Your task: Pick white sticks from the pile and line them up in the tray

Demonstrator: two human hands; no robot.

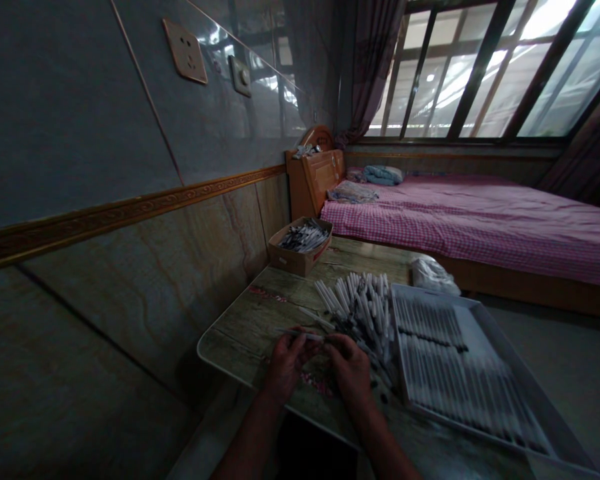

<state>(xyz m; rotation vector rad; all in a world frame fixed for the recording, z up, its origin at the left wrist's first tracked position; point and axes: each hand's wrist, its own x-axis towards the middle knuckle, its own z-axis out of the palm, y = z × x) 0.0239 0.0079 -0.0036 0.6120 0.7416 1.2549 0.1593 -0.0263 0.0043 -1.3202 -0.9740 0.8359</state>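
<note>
Left hand [287, 367] and right hand [349, 367] pinch a thin white pen [305, 337] between them, held just above the counter [253, 330]. Loose pile of pens [363, 313] touches the right hand's side. Pens lie in rows in a white tray [435, 295] alongside; cardboard box [300, 260] of pens sits beyond.

Two bare hands [287, 365], bare forearms [250, 441] — a dark patch [315, 450] between them, maybe clothing, too dim to tell

On the matt, scuffed wood-grain tabletop [260, 320] I see smooth white plastic tubes [360, 307] and a dull cardboard box [293, 259], with glossy stone-look wall tile [145, 293] beside it and checked cloth bedsheet [480, 227] beyond it.
</note>
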